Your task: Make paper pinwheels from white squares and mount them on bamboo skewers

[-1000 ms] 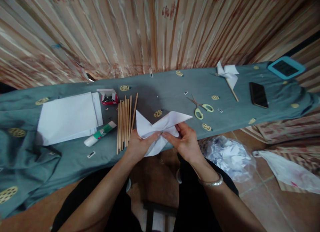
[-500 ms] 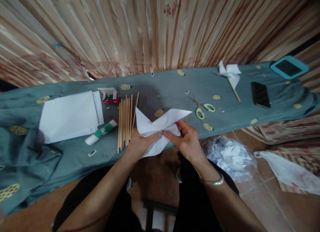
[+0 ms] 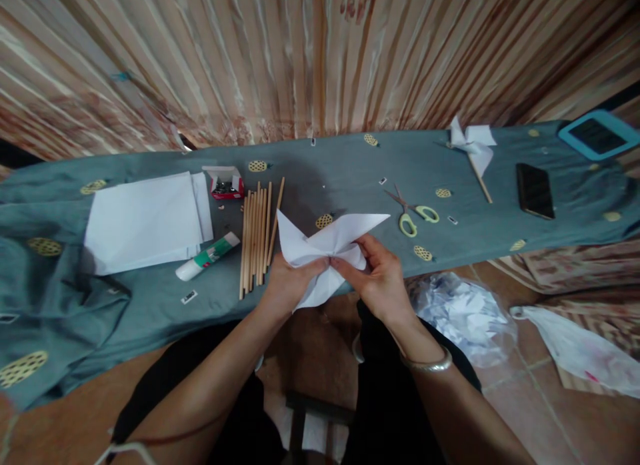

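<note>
A white paper pinwheel (image 3: pixel 333 241) is held between my two hands over the front edge of the table. My left hand (image 3: pixel 287 285) grips its left side, the thumb pressed close to the centre. From the right, my right hand (image 3: pixel 377 278) pinches it with the thumb at the centre and the fingers behind the paper. Both thumb tips nearly meet there. The fingers under the paper are mostly hidden. Just left of the pinwheel lie several thin wooden sticks (image 3: pixel 255 238).
On the green cloth (image 3: pixel 345 171) are a paper stack (image 3: pixel 143 221), a glue stick (image 3: pixel 207 256), a small red box (image 3: pixel 227 185), scissors (image 3: pixel 411 211), a finished pinwheel on a stick (image 3: pixel 477 151), a phone (image 3: pixel 535 190) and a blue-framed tablet (image 3: pixel 600 135). A bag of paper scraps (image 3: pixel 463 315) sits on the floor.
The view has shifted slightly, so the table's things appear a little further right. Both hands keep hold of the pinwheel, the thumbs still at its centre.
</note>
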The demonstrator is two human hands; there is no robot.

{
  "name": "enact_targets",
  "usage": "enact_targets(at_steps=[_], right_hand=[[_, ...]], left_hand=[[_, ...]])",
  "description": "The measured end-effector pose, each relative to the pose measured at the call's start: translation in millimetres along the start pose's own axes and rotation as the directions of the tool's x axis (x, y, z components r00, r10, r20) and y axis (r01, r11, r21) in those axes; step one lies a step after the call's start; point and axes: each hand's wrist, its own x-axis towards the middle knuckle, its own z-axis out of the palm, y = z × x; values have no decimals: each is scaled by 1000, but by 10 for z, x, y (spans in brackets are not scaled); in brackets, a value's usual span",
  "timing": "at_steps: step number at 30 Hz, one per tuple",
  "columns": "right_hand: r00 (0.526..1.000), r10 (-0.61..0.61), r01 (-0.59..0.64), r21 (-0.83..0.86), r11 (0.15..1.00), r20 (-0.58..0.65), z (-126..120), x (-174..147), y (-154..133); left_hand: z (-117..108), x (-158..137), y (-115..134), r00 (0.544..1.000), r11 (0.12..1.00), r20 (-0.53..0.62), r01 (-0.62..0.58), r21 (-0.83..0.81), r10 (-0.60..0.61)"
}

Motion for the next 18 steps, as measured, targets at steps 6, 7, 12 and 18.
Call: enact_targets(at_steps=[6, 7, 12, 18], right_hand=[[992, -92, 84, -102, 991, -84, 53, 37, 67], [987, -129, 113, -153, 982, -96, 61, 38, 55], [920, -370, 281, -443, 851, -127, 90, 51, -26], [833, -545, 396, -586, 707, -95, 108, 107, -34]], left_hand=[[19, 10, -30, 999, 993, 42, 2, -116, 3], [20, 14, -26, 999, 992, 38, 1, -128, 4], [18, 41, -11, 998, 981, 56, 8, -194, 3], [12, 76, 6, 999, 979, 53, 22, -204, -11]])
